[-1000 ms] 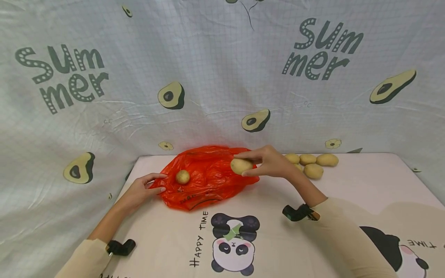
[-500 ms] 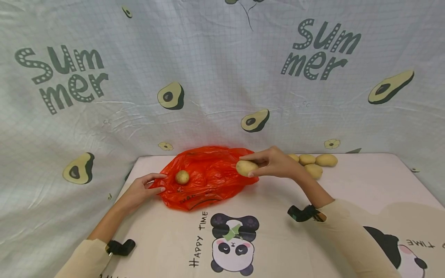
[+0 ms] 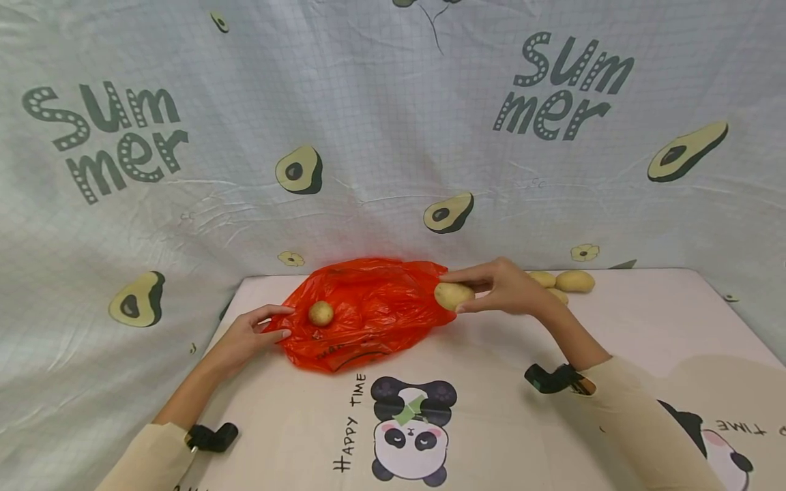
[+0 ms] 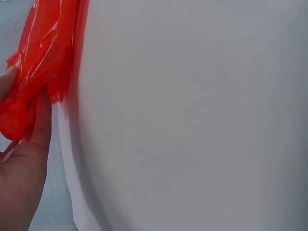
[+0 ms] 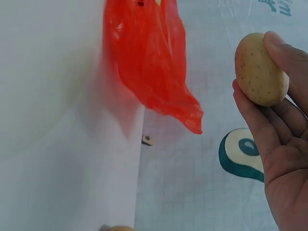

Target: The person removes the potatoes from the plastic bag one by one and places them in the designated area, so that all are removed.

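A crumpled red plastic bag [image 3: 381, 300] lies at the back of the table. One round potato [image 3: 321, 314] sits on or in its left part; I cannot tell which. My left hand [image 3: 242, 341] holds the bag's left edge, and in the left wrist view the thumb and fingers pinch the red plastic [image 4: 48, 57]. By the bag's right end, my right hand [image 3: 506, 290] grips an oval potato [image 3: 453, 297] between thumb and fingers. The right wrist view shows this speckled potato [image 5: 260, 70] up close, apart from the bag.
Several potatoes [image 3: 575, 281] lie at the back right of the table, partly hidden behind the right hand and forearm. A patterned cloth [image 3: 368, 136] hangs just behind the table. Panda drawings [image 3: 411, 443] are printed on the pale table cover [image 3: 295, 423].
My right hand has moved to the right with the potato, from over the bag to its right end, covering more of the potatoes behind. The left hand stays on the bag's edge.
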Action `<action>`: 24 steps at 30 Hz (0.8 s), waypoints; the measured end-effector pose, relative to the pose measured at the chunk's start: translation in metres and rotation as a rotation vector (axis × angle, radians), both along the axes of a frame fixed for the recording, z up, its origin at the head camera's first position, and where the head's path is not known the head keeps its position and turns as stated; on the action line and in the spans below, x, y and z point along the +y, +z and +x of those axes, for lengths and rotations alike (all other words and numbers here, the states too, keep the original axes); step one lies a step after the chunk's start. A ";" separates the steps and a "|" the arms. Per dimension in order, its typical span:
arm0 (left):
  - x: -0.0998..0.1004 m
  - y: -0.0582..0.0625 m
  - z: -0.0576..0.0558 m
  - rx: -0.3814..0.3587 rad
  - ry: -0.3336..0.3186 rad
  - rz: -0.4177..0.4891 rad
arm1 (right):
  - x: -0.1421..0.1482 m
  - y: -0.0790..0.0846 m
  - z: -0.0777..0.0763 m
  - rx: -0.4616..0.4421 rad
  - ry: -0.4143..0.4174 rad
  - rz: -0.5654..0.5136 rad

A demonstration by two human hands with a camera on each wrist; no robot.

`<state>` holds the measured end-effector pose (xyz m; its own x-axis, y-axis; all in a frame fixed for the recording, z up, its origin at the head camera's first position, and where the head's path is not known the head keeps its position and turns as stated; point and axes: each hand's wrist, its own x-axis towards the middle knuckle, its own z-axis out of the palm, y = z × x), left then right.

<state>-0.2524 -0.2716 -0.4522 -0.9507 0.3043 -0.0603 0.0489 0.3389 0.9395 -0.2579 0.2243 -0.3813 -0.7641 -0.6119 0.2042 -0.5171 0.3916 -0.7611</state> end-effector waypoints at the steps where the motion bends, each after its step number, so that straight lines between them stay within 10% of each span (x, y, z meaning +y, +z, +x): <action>1: 0.000 -0.001 0.000 0.006 -0.005 0.001 | 0.002 0.000 0.000 0.006 -0.003 0.007; 24: 0.003 0.001 0.000 0.001 0.027 -0.072 | 0.055 -0.002 0.009 0.019 -0.176 0.130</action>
<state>-0.2527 -0.2685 -0.4511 -0.9585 0.2735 -0.0803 0.0396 0.4067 0.9127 -0.2486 0.2792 -0.3838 -0.8584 -0.4914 0.1476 -0.4457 0.5716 -0.6889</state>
